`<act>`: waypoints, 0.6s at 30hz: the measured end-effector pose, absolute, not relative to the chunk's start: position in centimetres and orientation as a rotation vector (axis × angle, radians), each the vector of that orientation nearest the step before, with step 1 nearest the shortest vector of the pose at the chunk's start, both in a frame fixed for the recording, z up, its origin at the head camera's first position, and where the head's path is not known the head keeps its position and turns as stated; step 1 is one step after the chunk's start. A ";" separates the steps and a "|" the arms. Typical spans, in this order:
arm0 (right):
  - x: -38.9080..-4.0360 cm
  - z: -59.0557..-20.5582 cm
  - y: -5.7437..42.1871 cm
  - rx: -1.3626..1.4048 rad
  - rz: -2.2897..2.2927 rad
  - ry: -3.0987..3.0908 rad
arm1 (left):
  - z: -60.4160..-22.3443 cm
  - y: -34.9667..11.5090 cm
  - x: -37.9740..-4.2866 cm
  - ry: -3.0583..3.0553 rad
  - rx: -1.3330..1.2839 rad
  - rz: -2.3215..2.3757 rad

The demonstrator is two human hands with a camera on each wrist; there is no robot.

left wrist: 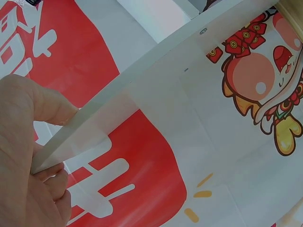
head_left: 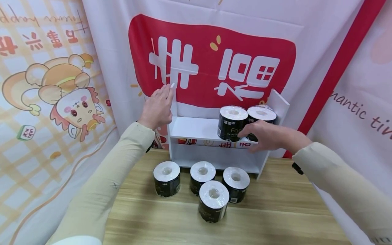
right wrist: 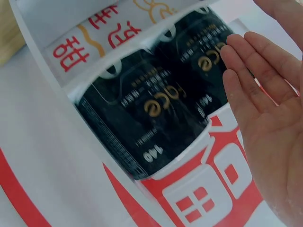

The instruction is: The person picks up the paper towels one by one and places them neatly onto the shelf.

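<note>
A person's left hand (head_left: 158,107) grips the left side panel (left wrist: 128,87) of a small white two-tier shelf rack (head_left: 194,127), thumb on one face and fingers on the other, probably to steady it; the right hand (head_left: 267,136) is open, its fingers straight beside the upper-tier rolls, though whether they touch cannot be told; two black-wrapped "Face" paper rolls stand on that tier, the left roll (head_left: 228,126) just beside the right roll (head_left: 261,114), which sits near the right side panel (head_left: 278,102); all rolls stand on their flat ends, likely because that keeps them from rolling away; four more stand on the wooden table (head_left: 260,221) before the rack, the leftmost roll (head_left: 166,187) apart, the middle roll (head_left: 196,183), rightmost roll (head_left: 237,194) and front roll (head_left: 211,212) clustered; that makes six rolls, one rack, two side panels and two hands.
</note>
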State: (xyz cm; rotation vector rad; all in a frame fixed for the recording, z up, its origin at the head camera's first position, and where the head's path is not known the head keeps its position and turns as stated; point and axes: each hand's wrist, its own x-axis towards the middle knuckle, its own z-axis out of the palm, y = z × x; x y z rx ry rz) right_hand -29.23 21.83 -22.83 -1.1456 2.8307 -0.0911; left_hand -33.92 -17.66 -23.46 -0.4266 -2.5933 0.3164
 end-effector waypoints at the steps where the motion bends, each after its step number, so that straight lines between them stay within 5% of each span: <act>1: -29.2 -23.1 21.9 -1.136 -0.098 2.822 | -23.5 -17.6 -33.9 -2.594 -0.424 0.316; 18: -28.7 -28.0 22.2 -1.127 -0.176 2.702 | -23.2 -17.5 -33.4 -2.601 -0.408 0.318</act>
